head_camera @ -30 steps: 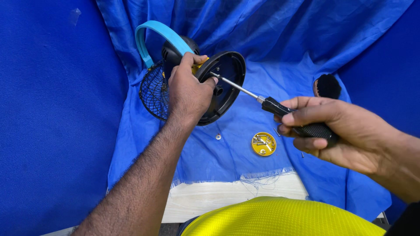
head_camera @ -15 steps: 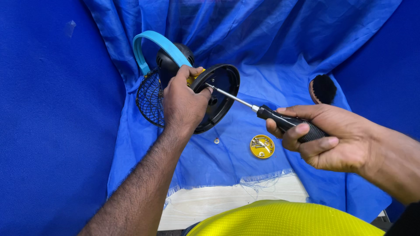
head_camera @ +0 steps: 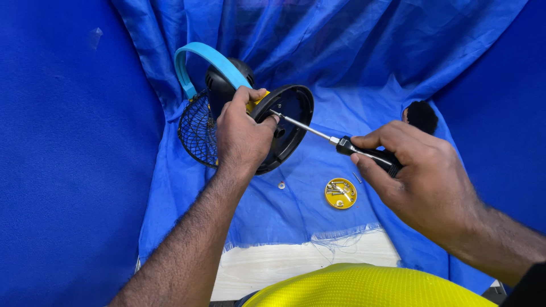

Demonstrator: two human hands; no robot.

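Observation:
My left hand [head_camera: 242, 136] grips a small black fan [head_camera: 287, 122] by its round base, tilted on its side on the blue cloth [head_camera: 341, 85]. The fan has a wire grille [head_camera: 196, 133] and a light blue curved handle [head_camera: 207, 59]. My right hand [head_camera: 424, 179] holds a black-handled screwdriver [head_camera: 364, 152]. Its metal shaft points left and the tip rests in the fan's base close to my left thumb.
A yellow round cap [head_camera: 340, 193] holding several small screws lies on the cloth below the screwdriver. A loose washer [head_camera: 281, 185] sits left of it. A dark object [head_camera: 422, 115] lies at the right. A white table edge [head_camera: 284, 267] and a yellow rounded surface [head_camera: 369, 287] are nearest me.
The view has shifted slightly. My right hand and the screwdriver sit a little lower and further left, with the tip still at the fan's base. My left hand keeps its grip.

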